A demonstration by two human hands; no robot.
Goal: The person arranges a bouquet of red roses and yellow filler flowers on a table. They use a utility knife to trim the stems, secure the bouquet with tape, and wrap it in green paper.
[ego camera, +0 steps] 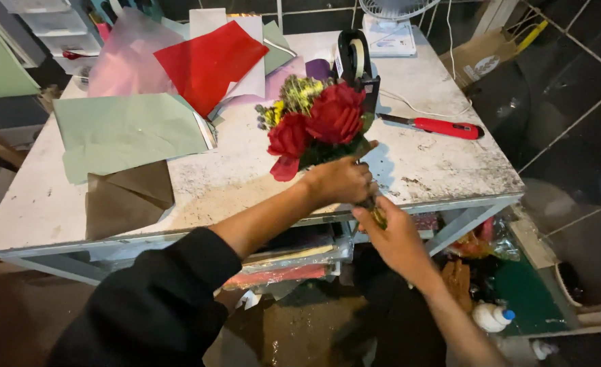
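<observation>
Basically, left hand (341, 180) clamped round the stems of the red rose bouquet (317, 122), propping it upright over the desk (246, 177) edge. Right hand (392, 234) pinching the stem ends below, probably steadying them. Red cutter (443, 127) lying nearby.

1. The left hand (341, 180) grips a bouquet (316, 122) of red roses with small yellow flowers, just under the blooms.
2. The right hand (394, 234) pinches the stems (376, 212) below, at the table (246, 170) edge.
3. On the table lie green paper (127, 129), brown paper (127, 197), red paper (209, 61) and pink paper (127, 58).
4. A tape dispenser (356, 61) stands behind the bouquet; a red-handled knife (436, 126) lies to its right.
5. A fan (390, 27) stands at the far edge.
</observation>
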